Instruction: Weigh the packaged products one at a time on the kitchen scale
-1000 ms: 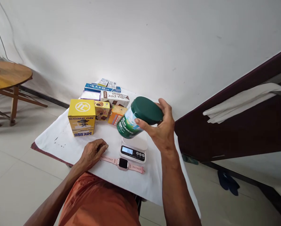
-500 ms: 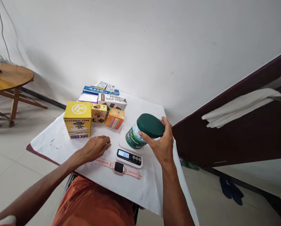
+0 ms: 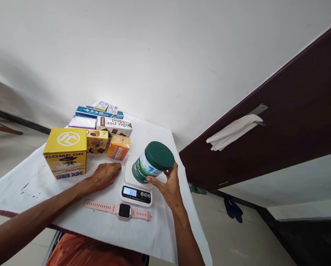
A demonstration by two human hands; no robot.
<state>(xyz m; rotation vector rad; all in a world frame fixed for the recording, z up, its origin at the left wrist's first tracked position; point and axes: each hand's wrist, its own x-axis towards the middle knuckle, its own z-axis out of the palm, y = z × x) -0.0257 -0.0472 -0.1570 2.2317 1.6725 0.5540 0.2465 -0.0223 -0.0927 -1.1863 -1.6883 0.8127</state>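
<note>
A green canister (image 3: pixel 146 168) with a dark green lid stands on the white kitchen scale (image 3: pixel 137 195), whose display reads about 321. My right hand (image 3: pixel 168 186) grips the canister low on its right side, thumb in front and the other fingers partly hidden behind. My left hand (image 3: pixel 106 175) rests on the table left of the scale, fingers curled in, with nothing visible in them. A pink smartwatch (image 3: pixel 124 211) lies flat in front of the scale, its strap spread out.
Left of the scale stand a yellow box (image 3: pixel 65 155), a small yellow carton (image 3: pixel 97 141) and an orange packet (image 3: pixel 118 147). Behind them are a white Super Meal box (image 3: pixel 114 126) and a long blue box (image 3: pixel 99 112). A white towel (image 3: pixel 233 133) hangs on the dark door at right.
My right hand has slid from the canister's lid area down its side. The scale reading has dropped from 363 to 321. My left hand stays on the table; the whole view has shifted right.
</note>
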